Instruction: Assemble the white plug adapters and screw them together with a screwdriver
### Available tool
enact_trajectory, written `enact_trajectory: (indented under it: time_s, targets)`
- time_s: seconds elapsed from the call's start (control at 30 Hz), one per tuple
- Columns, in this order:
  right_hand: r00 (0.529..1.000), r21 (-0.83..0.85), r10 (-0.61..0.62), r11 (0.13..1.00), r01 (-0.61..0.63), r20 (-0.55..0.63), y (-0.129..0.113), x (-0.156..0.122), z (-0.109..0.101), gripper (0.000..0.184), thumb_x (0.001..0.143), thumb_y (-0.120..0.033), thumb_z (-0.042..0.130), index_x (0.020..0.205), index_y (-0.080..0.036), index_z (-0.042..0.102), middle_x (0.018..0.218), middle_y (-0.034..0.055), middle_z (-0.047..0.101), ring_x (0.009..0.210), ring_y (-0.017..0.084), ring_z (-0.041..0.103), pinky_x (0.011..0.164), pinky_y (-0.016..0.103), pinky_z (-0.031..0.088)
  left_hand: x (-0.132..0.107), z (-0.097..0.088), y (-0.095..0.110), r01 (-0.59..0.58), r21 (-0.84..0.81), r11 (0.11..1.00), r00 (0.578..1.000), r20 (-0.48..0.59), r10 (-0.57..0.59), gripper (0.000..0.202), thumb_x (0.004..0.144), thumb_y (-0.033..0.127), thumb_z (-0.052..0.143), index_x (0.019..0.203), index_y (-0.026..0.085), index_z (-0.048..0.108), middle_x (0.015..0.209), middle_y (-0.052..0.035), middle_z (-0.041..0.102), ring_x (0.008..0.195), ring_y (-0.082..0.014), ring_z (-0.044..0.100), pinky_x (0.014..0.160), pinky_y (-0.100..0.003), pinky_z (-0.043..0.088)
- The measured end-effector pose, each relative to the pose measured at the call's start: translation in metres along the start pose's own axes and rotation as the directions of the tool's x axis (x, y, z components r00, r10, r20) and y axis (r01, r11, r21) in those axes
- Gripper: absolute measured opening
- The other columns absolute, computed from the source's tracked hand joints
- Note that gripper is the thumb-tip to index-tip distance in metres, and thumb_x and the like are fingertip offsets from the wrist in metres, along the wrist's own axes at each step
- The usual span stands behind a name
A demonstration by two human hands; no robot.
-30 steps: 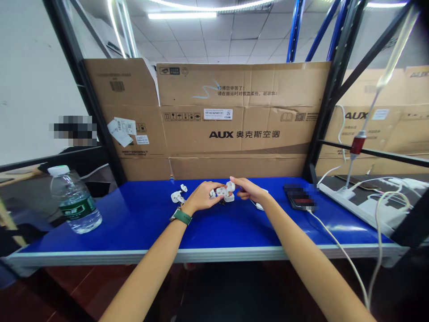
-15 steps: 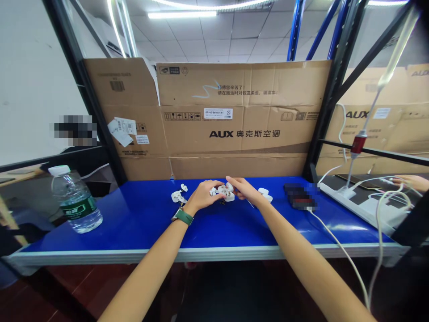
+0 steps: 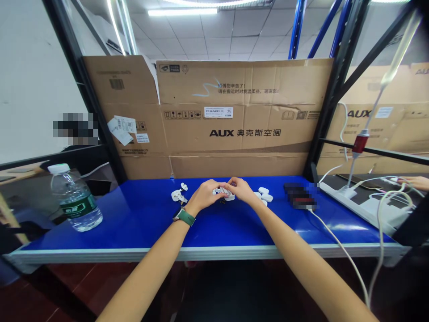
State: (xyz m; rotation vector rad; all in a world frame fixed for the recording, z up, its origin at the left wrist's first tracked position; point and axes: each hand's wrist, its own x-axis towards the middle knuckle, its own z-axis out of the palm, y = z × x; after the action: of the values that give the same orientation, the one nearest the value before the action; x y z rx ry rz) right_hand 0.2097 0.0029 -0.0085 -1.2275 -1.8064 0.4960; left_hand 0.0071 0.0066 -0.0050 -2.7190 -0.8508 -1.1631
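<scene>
Both of my hands meet over the middle of the blue tabletop, around a small white plastic part (image 3: 229, 196). My left hand (image 3: 208, 197), with a green-strapped watch (image 3: 184, 216) on its wrist, has thumb and fingers closed on the part's left side. From the other side my right hand (image 3: 244, 192) pinches it with bent fingers. The fingers cover much of the part, so its exact kind cannot be told. Small dark or brassy bits (image 3: 222, 201) lie just below it. Left of my hands is a cluster of white plastic pieces (image 3: 178, 195); several rounded white pieces (image 3: 265, 197) lie to the right.
A water bottle (image 3: 75, 199) stands at the left. A dark blurred device (image 3: 298, 196) with a cable sits at the right, beside a white power strip (image 3: 360, 210). Cardboard (image 3: 234, 152) closes the back. Another person's hand (image 3: 415, 182) shows at far right.
My right hand has moved slightly left and its fingers have curled in over the white part, hiding more of it. More of the right-hand white pieces now show.
</scene>
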Motion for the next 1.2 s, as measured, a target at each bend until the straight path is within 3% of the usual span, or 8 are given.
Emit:
enact_trajectory:
  time_s: [0.2, 0.37, 0.6, 0.8, 1.03, 1.2]
  targets:
    - [0.996, 0.065, 0.053, 0.996, -0.057, 0.066, 0.0, 0.0, 0.002, 0.047, 0.087, -0.064, 0.059, 0.079, -0.018, 0.064, 0.063, 0.0017, 0.064, 0.059, 0.015, 0.055, 0.055, 0.023, 0.036, 0.0, 0.005, -0.003, 0.055, -0.049, 0.997, 0.998, -0.035, -0.057, 0.035, 0.082, 0.043, 0.079, 0.109, 0.021, 0.073, 0.101, -0.007, 0.076, 0.093, -0.0224, 0.069, 0.086, -0.034, 0.053]
    - [0.985, 0.248, 0.128, 0.957, -0.154, 0.118, -0.005, -0.001, 0.004, 0.056, 0.087, -0.072, 0.053, 0.073, -0.018, 0.061, 0.054, 0.0006, 0.056, 0.046, 0.011, 0.045, 0.045, 0.023, 0.028, 0.002, 0.005, 0.006, 0.168, -0.118, 0.979, 0.976, -0.117, -0.181, 0.036, 0.082, 0.045, 0.079, 0.105, 0.02, 0.071, 0.091, -0.0036, 0.074, 0.081, -0.0184, 0.068, 0.076, -0.03, 0.053]
    - [0.953, 0.477, 0.193, 0.831, -0.286, 0.234, -0.009, -0.006, 0.005, 0.058, 0.083, -0.076, 0.059, 0.08, -0.018, 0.056, 0.054, -0.0044, 0.044, 0.038, 0.005, 0.023, 0.036, 0.021, 0.015, -0.001, 0.008, 0.013, 0.046, 0.076, 0.996, 0.981, -0.191, -0.031, 0.036, 0.088, 0.046, 0.072, 0.111, 0.018, 0.072, 0.095, -0.0078, 0.074, 0.089, -0.0229, 0.066, 0.085, -0.037, 0.053]
    - [0.964, 0.443, 0.214, 0.858, -0.262, 0.157, -0.009, -0.004, 0.004, 0.055, 0.084, -0.071, 0.061, 0.079, -0.017, 0.055, 0.058, -0.0025, 0.049, 0.038, 0.004, 0.026, 0.034, 0.02, 0.016, -0.001, 0.005, 0.018, -0.054, 0.194, 0.98, 0.991, -0.112, 0.077, 0.035, 0.1, 0.041, 0.056, 0.121, 0.016, 0.067, 0.097, -0.0098, 0.072, 0.092, -0.024, 0.062, 0.088, -0.039, 0.051]
    - [0.941, 0.443, 0.203, 0.842, -0.308, 0.27, -0.016, -0.008, 0.006, 0.052, 0.087, -0.07, 0.056, 0.079, -0.018, 0.055, 0.049, -0.0052, 0.039, 0.038, 0.006, 0.025, 0.037, 0.02, 0.015, 0.004, 0.007, 0.025, 0.006, 0.286, 0.958, 0.995, -0.092, 0.021, 0.026, 0.101, 0.037, 0.054, 0.096, 0.017, 0.071, 0.086, -0.0077, 0.064, 0.086, -0.0228, 0.057, 0.082, -0.037, 0.049]
    - [0.911, 0.56, 0.152, 0.746, -0.361, 0.385, -0.022, -0.012, 0.0, 0.04, 0.086, -0.059, 0.062, 0.084, -0.02, 0.051, 0.054, -0.0096, 0.031, 0.039, 0.004, 0.018, 0.038, 0.018, 0.011, 0.004, 0.005, 0.026, 0.05, 0.229, 0.972, 0.988, -0.15, -0.016, 0.034, 0.092, 0.047, 0.067, 0.115, 0.022, 0.071, 0.098, -0.008, 0.064, 0.095, -0.0237, 0.059, 0.086, -0.038, 0.051]
